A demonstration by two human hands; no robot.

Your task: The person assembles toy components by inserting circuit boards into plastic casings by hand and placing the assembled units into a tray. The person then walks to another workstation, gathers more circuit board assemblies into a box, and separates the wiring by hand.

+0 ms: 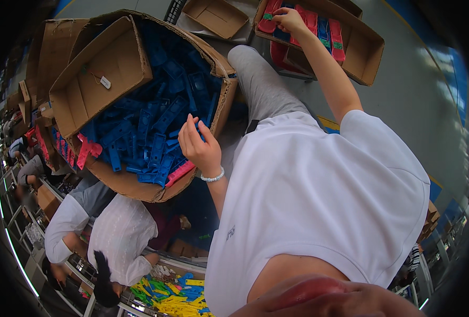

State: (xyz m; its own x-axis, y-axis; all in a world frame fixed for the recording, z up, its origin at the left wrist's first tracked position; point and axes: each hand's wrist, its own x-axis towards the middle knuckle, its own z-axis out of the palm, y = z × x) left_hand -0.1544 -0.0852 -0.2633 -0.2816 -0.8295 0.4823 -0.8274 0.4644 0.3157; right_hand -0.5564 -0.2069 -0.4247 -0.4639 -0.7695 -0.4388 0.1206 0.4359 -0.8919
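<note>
A large cardboard box [113, 68] at the left is heaped with blue plastic parts [155, 127] and a few pink ones [86, 150]. My left hand [202, 145], a bead bracelet on its wrist, hovers over the box's near corner with thumb and fingertips pinched on a blue part. My right arm stretches up to a second cardboard box [364, 47] holding red and blue banded bundles [327, 29]. My right hand [290, 18] grips a red bundle [269, 13] with a green band at that box's left end. My white shirt and grey trouser leg fill the middle.
A small shallow cardboard box [216, 18] lies between the two boxes. More cartons [39, 58] stack at the far left. Two other people [118, 232] bend over a bench strewn with yellow, green and blue parts [174, 296] at the lower left. Grey floor [419, 90] lies to the right.
</note>
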